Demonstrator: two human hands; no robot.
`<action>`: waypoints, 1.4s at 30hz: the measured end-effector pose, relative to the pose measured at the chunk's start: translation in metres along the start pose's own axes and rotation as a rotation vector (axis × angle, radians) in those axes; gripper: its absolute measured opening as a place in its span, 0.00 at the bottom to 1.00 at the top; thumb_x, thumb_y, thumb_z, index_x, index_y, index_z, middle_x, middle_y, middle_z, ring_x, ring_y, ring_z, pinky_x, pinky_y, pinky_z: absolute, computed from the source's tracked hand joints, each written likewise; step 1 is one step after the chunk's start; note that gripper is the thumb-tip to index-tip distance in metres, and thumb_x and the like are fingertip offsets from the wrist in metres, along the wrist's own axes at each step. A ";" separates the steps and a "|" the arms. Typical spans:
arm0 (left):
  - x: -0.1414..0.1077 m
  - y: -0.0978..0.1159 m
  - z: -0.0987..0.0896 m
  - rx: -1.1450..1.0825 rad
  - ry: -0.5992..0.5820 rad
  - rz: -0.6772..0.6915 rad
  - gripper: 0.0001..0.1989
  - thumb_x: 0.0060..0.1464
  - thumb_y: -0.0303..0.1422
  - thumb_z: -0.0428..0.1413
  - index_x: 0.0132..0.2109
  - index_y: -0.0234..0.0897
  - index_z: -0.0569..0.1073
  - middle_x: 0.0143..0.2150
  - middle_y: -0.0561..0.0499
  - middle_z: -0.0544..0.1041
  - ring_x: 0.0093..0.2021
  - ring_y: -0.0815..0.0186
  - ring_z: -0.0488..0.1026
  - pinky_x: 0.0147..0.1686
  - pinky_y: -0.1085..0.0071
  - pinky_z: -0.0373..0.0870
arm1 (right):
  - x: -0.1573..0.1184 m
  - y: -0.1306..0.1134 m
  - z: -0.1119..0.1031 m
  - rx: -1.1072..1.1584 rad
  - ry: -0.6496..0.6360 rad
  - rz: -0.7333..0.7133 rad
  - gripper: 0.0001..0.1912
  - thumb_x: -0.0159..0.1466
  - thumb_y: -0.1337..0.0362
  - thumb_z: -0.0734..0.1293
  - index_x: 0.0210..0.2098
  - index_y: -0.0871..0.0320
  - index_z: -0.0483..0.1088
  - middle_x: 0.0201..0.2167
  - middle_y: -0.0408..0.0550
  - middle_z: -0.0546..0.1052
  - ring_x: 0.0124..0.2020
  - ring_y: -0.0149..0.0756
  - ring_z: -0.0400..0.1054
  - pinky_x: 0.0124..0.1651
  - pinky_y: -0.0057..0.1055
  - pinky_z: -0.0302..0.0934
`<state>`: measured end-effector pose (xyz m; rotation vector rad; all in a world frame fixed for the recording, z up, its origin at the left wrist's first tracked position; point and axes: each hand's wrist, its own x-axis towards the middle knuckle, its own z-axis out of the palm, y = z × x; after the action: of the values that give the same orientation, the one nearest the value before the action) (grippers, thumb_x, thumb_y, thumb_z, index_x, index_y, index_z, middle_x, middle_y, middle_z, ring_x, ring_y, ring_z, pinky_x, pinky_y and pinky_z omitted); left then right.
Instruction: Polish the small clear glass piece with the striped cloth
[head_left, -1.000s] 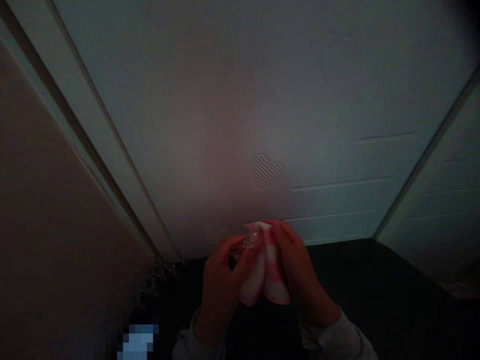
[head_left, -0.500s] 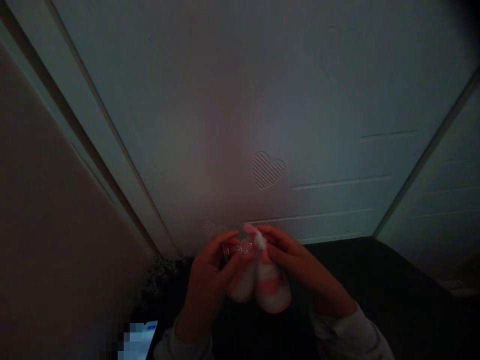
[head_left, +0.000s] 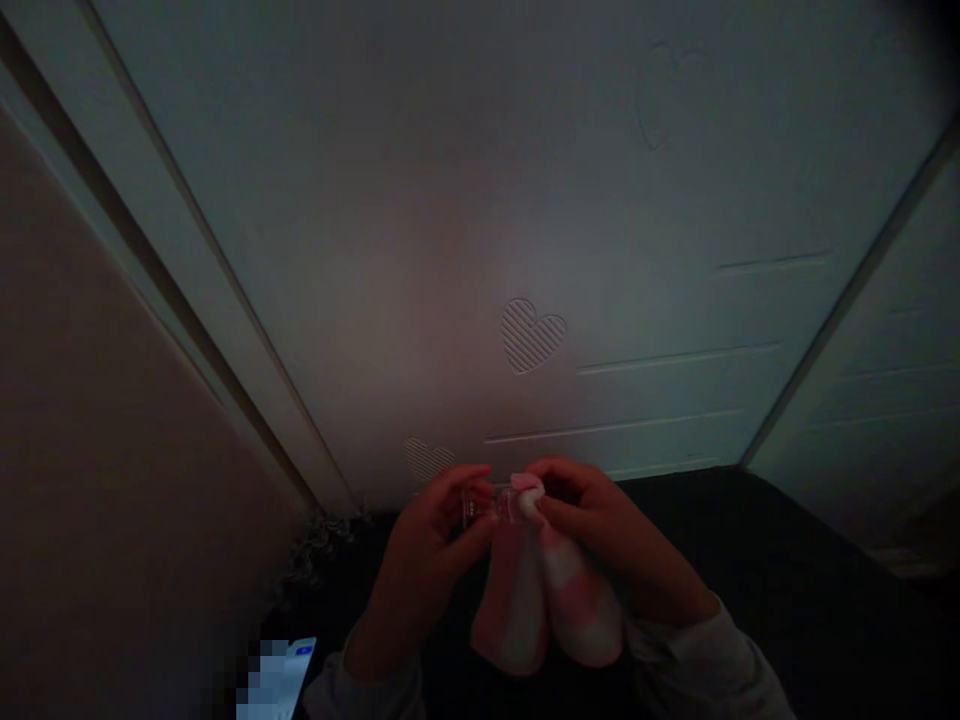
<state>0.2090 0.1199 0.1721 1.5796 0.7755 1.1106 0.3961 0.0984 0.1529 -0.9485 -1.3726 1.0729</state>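
A pair of pink-and-white striped socks (head_left: 514, 610) hangs below my hands, the two feet spread apart. My right hand (head_left: 589, 505) pinches the bunched cuffs between thumb and fingers. Closed on a small clear plastic piece (head_left: 472, 505) is my left hand (head_left: 435, 535), its thumb and fingertips at either side. The clear piece reaches to the sock tops; its exact kind cannot be made out in the dim light, nor how it joins the socks.
A pale panel (head_left: 360, 230) with embossed hearts and lines stands ahead. Below it lies a dark surface (head_left: 727, 580), with a lit phone (head_left: 281, 680) at lower left, partly pixelated. Pale frilly trim (head_left: 322, 540) runs near the left wall.
The socks have swung right and hang lower, their feet moving apart from my left hand. Both hands have shifted slightly right and still hold the plastic piece and the cuffs.
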 end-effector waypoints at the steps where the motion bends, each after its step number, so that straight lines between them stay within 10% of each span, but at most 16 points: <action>1: 0.001 0.000 0.001 -0.007 0.013 -0.012 0.16 0.45 0.28 0.64 0.44 0.41 0.76 0.36 0.53 0.80 0.37 0.67 0.77 0.39 0.74 0.73 | 0.000 0.000 0.000 -0.014 0.016 -0.018 0.05 0.55 0.67 0.68 0.32 0.56 0.72 0.28 0.41 0.73 0.30 0.31 0.67 0.34 0.27 0.59; 17: 0.006 -0.001 -0.001 0.189 0.161 0.000 0.18 0.56 0.43 0.54 0.45 0.34 0.77 0.31 0.50 0.80 0.30 0.65 0.74 0.33 0.69 0.72 | -0.002 -0.002 -0.004 -0.094 0.136 -0.123 0.04 0.57 0.67 0.68 0.34 0.54 0.69 0.32 0.43 0.74 0.35 0.35 0.68 0.38 0.31 0.62; 42: 0.003 0.004 -0.002 0.131 0.134 -0.035 0.10 0.53 0.38 0.55 0.40 0.38 0.73 0.27 0.55 0.76 0.31 0.66 0.74 0.31 0.73 0.69 | -0.005 -0.007 0.001 -0.145 0.061 -0.092 0.11 0.60 0.66 0.68 0.43 0.54 0.75 0.42 0.48 0.80 0.42 0.40 0.74 0.45 0.36 0.68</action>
<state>0.2083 0.1217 0.1769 1.6054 0.9792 1.1687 0.3959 0.0913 0.1587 -1.0046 -1.4443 0.8782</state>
